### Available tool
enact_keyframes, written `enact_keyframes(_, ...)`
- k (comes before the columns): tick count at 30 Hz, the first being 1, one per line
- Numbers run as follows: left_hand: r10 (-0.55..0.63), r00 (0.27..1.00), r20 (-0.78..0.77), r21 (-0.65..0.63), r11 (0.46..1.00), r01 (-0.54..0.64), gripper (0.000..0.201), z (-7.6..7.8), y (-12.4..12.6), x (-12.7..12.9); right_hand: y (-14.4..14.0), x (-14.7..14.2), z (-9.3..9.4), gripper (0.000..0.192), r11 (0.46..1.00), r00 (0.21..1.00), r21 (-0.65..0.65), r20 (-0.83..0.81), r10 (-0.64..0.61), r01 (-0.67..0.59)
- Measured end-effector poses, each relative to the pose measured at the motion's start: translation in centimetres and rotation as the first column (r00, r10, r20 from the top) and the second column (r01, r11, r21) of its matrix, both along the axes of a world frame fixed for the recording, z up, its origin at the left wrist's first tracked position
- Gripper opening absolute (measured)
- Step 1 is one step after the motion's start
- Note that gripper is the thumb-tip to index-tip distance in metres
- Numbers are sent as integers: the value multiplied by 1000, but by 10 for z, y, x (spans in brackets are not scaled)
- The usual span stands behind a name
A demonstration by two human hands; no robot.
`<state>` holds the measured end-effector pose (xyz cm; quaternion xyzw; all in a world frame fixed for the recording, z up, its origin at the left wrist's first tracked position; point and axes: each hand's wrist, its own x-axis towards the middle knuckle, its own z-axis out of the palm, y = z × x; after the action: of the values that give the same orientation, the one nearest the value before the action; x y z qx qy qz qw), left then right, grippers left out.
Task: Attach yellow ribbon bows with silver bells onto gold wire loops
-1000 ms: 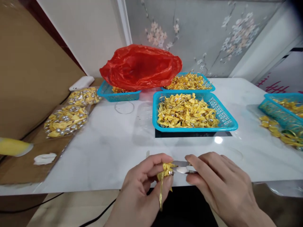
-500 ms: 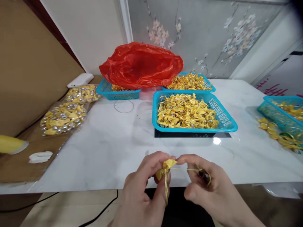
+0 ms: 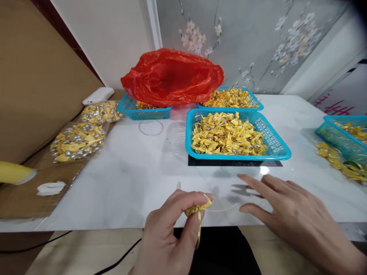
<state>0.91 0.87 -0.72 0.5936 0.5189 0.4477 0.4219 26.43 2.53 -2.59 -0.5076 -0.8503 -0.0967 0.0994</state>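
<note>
My left hand (image 3: pixel 172 225) is closed in a pinch around a small yellow ribbon bow (image 3: pixel 197 208), held just above the table's front edge. A gold cord loop (image 3: pixel 198 231) hangs down from the bow. From the bow's right side a thin pale cord (image 3: pixel 222 209) runs toward my right hand (image 3: pixel 286 206). That hand is open, fingers apart, low over the white table. A small whitish thing (image 3: pixel 254 192) shows by its fingers, too unclear to name. Beyond both hands stands a blue basket (image 3: pixel 237 157) heaped with yellow bows (image 3: pixel 226 133) with silvery beads.
Behind are two more blue baskets (image 3: pixel 151 114) and a red plastic bag (image 3: pixel 172 78). Clear bags of beaded bows (image 3: pixel 77 141) lie at the left on cardboard (image 3: pixel 43 208). Another blue basket (image 3: pixel 329 131) stands at the right, with loose yellow bows (image 3: pixel 332 158) beside it.
My right hand has moved away to the right and its fingers have opened; the dark piece seen in it earlier no longer shows. My left hand keeps the bow.
</note>
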Motion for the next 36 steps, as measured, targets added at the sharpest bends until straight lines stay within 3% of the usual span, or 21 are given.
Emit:
enact_keyframes(2, -46, 999, -1, 27, 999, 46, 34, -2, 1, -1, -1, 10, 3, 63, 997, 997, 27, 31, -72, 71)
enact_keyframes(4, -100, 995, -24, 26, 995, 100, 37, -5, 2, -1, -2, 6, 12, 54, 996, 994, -6, -75, -85, 85)
enact_keyframes(6, -110, 993, -38, 16, 994, 110, 37, -9, 2, 2, -7, -10, 21, 37, 996, 963, -93, -270, -21, -4)
enact_keyframes(8, -66, 996, -52, 22, 998, 67, 35, -13, 2, 5, -16, -33, 26, 28, 966, 868, -200, -495, 44, -163)
enact_keyframes(10, -22, 996, -89, 46, 999, 27, 33, -17, 2, 8, -29, -55, 27, 31, 950, 759, -258, -650, -34, -178)
enact_keyframes(14, -20, 991, -134, 61, 998, 29, 37, -22, -2, 8, -46, -81, 16, 34, 867, 580, -498, -709, -401, -9)
enact_keyframes(16, -25, 991, -135, 42, 999, 31, 40, -23, -5, 7, -44, -84, 10, 38, 819, 543, -569, -712, -445, -75)
enact_keyframes(19, -4, 991, -131, 15, 1000, 6, 38, -22, -7, 6, -36, -84, 4, 38, 813, 561, -558, -732, -387, -167)
enact_keyframes(25, 82, 993, -87, -1, 997, -83, 36, -19, -8, 8, -33, -85, -4, 30, 928, 678, -358, -706, -202, -97)
enact_keyframes(36, 128, 988, -91, 22, 992, -127, 34, -19, -7, 10, -34, -85, -6, 31, 962, 751, -272, -639, -166, -18)
